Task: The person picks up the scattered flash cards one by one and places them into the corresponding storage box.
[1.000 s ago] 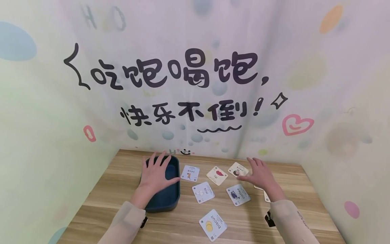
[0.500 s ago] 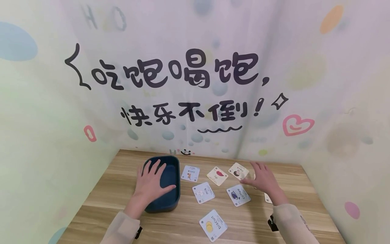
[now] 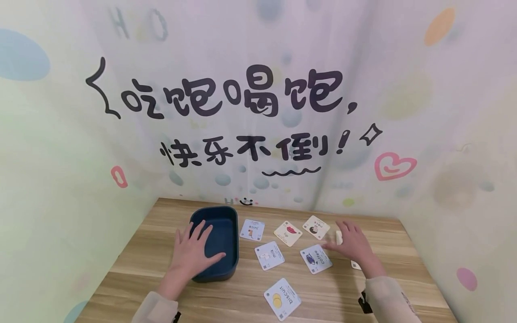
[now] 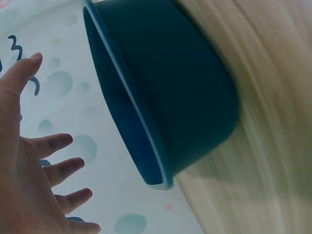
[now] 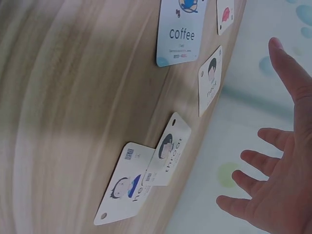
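Observation:
My left hand [image 3: 191, 251], fingers spread and holding nothing, hovers over the left side of a dark blue open-topped box [image 3: 226, 231]. In the left wrist view the palm is apart from the box wall [image 4: 175, 73]. Above the table at right is my right hand [image 3: 355, 246], also spread, with nothing in it. Beneath it two pale cards overlap, a "throat" card [image 5: 169, 148] partly on top of another card [image 5: 119, 187]; in the head view the hand mostly hides them. Just left of that hand lie the coffee card [image 3: 316, 259] and the neck card [image 3: 317, 227].
Between box and right hand, the juice card [image 3: 252, 230], a card with red lips [image 3: 288, 233] and the milk card [image 3: 269, 255] lie flat on the wooden table [image 3: 133, 269]. A biscuit card [image 3: 282, 299] is nearer me. A printed curtain [image 3: 258, 188] hangs behind the table.
My left hand has drawn back toward me and left, uncovering more of the box. My right hand has shifted right and slightly nearer, off the neck card. Cards and box have stayed put.

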The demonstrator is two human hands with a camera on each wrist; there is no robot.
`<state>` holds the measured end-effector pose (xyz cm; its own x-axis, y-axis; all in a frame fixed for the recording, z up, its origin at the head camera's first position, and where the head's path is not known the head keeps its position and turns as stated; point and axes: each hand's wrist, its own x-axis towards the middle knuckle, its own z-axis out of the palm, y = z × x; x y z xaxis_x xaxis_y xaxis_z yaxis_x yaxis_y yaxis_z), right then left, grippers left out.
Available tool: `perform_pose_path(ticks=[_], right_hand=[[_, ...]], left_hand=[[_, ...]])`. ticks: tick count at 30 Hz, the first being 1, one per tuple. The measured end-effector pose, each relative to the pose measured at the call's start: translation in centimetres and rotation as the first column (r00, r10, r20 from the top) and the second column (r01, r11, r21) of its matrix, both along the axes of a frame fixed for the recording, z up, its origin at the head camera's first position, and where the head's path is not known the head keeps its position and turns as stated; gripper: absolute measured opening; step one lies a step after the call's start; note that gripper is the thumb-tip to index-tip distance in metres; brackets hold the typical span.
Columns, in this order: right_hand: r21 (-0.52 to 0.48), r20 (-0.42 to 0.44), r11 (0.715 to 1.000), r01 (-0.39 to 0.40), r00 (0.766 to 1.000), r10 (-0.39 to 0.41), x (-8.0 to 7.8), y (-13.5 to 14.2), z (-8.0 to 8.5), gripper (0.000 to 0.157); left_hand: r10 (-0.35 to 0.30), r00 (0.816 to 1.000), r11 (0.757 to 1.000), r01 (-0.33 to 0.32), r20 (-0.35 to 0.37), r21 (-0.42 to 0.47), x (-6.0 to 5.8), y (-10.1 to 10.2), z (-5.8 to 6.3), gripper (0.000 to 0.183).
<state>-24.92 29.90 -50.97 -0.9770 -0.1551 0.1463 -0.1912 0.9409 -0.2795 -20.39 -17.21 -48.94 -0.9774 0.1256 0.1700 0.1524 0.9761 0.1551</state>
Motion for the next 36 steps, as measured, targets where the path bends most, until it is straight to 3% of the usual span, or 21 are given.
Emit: perform_pose_path(ticks=[10,22,36], right_hand=[[-0.011,0.039,0.999,0.031,0.999,-0.03,0.6,0.4,-1.7,0.103],[-0.016,0.064,1.0,0.02,0.998,-0.019,2.0,-0.7,-3.2,0.106],[-0.051,0.027,0.998,-0.047,0.998,0.048,4.1,-3.2,-4.3,0.104]], left_hand=[[0.025,0.999,0.999,-0.025,0.026,0.021,0.9,-0.7,-1.3,0.092],[0.039,0.999,0.999,-0.039,-0.029,0.025,2.1,-1.8,-3.9,0.093],[0.067,0.997,0.997,-0.065,-0.043,0.048,3.1,-2.3,-6.1,0.092]])
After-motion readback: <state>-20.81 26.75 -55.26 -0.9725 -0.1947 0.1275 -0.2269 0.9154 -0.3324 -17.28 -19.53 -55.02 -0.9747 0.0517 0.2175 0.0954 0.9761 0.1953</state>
